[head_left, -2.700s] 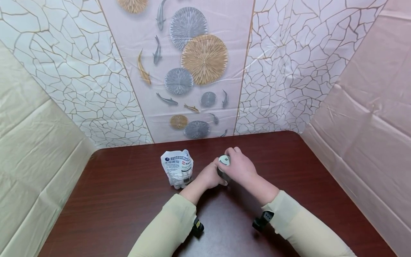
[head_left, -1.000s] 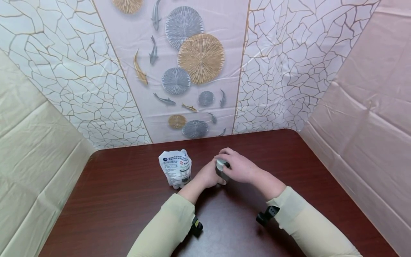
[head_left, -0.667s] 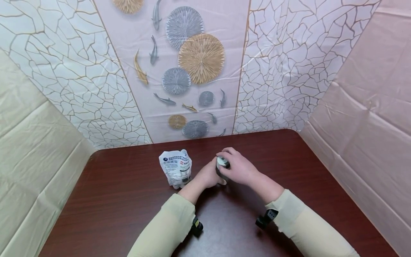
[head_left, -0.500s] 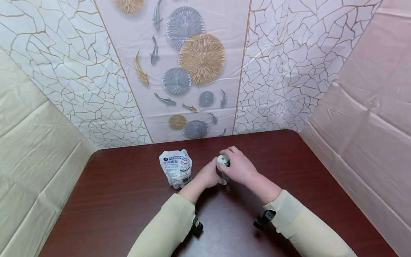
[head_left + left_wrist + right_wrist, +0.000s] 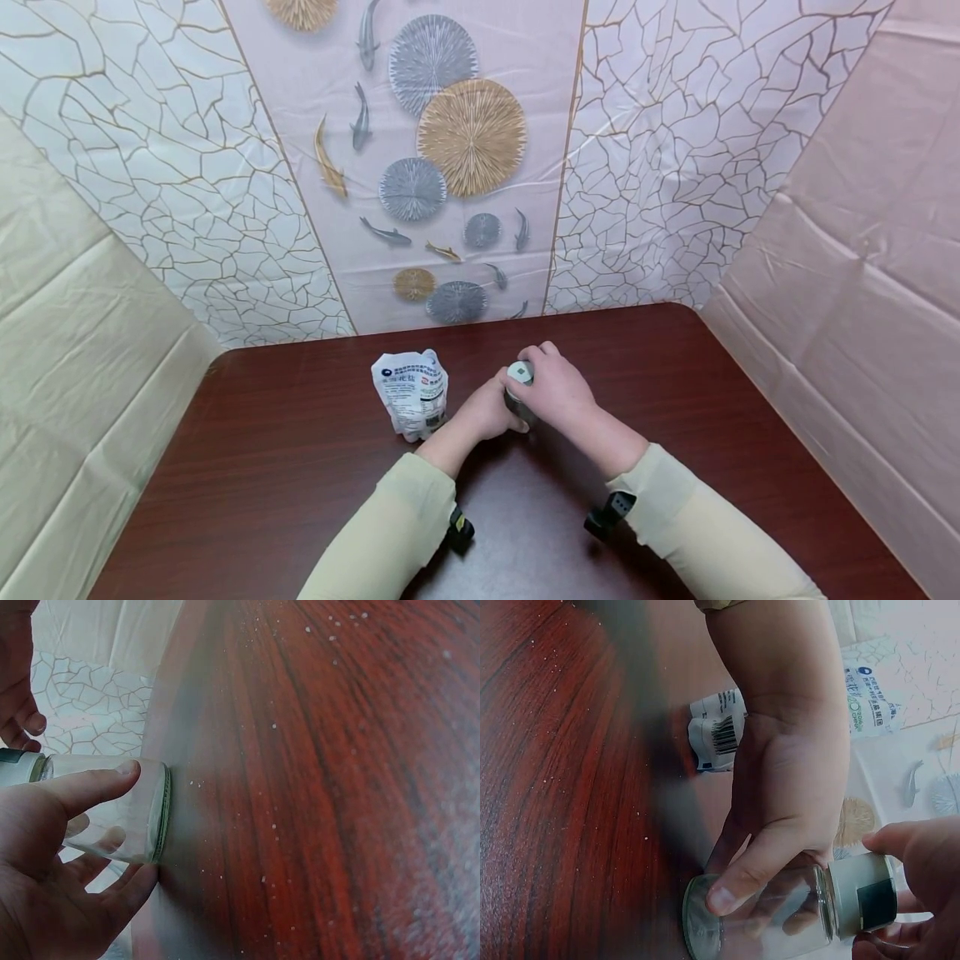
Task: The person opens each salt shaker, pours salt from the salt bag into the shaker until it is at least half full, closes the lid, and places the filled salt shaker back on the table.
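A clear glass jar [image 5: 739, 934] stands upright on the table with a pale lid [image 5: 521, 372] at its top. On the lid's side is a dark green panel [image 5: 876, 904]. My left hand [image 5: 483, 411] grips the jar body low down, thumb on one side and fingers around the other, as the left wrist view shows. With thumb and fingers around its rim, my right hand [image 5: 558, 387] holds the lid from the right. Through the glass I see left fingers behind the jar, and no contents show. Part of the lid is hidden by the right hand.
A white printed pouch [image 5: 412, 392] stands left of the hands, close to the left forearm. Small white grains [image 5: 274, 726] are scattered over the dark red-brown table [image 5: 285, 467]. Patterned cloth [image 5: 472, 137] hangs behind the table's far edge, with plain cloth at both sides.
My right hand has rotated around the lid, its wrist swinging left over the last second, and more of the lid's top shows. The left hand and the pouch have stayed put.
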`<state>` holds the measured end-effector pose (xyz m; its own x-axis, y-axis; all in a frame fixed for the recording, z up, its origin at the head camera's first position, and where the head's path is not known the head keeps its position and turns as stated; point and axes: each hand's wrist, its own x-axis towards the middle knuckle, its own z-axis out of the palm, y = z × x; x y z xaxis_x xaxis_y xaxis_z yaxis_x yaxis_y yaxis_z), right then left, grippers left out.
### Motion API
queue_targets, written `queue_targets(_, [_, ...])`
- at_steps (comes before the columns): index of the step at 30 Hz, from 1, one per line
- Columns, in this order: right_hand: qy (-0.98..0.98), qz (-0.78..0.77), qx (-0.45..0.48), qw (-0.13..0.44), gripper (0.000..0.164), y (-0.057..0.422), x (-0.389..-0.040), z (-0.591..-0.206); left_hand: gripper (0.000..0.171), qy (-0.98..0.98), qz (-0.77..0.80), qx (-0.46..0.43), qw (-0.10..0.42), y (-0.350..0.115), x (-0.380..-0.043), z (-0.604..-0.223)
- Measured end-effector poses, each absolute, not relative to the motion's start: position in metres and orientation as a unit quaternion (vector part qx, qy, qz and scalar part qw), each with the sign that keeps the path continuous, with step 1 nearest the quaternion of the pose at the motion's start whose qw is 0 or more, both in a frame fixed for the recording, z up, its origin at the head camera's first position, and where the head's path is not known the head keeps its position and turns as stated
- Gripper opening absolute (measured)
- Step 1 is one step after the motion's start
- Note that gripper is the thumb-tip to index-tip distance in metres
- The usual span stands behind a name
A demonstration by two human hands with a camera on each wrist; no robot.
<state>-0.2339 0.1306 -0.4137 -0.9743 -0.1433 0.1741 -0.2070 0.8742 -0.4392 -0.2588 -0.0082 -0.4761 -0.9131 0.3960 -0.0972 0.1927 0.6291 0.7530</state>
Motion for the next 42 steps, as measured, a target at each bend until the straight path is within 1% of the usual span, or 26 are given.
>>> queue_targets(10, [-0.971, 0.204, 0.110, 0.065, 0.044, 0.131, -0.232, -0.410, 0.085, 0.891, 0.400, 0.165, 0.133, -0.009, -0.259, -0.477])
queue_targets(17, [-0.964, 0.214, 0.141, 0.075, 0.045, 0.131, -0.232, -0.413, 0.085, 0.894, 0.393, 0.170, 0.131, -0.010, -0.260, -0.480])
queue_targets(23, [-0.957, 0.225, 0.168, 0.078, 0.038, 0.133, -0.231, -0.414, 0.086, 0.900, 0.381, 0.161, 0.141, -0.010, -0.262, -0.481])
queue_targets(27, [-0.955, 0.223, 0.185, 0.072, 0.038, 0.135, -0.229, -0.414, 0.086, 0.901, 0.377, 0.164, 0.138, -0.009, -0.262, -0.480])
queue_targets(38, [-0.940, 0.228, 0.242, 0.070, 0.038, 0.141, -0.229, -0.414, 0.101, 0.897, 0.385, 0.166, 0.140, -0.008, -0.260, -0.476])
queue_targets(42, [-0.944, 0.233, 0.222, 0.072, 0.042, 0.141, -0.229, -0.414, 0.093, 0.898, 0.380, 0.174, 0.135, -0.007, -0.262, -0.477])
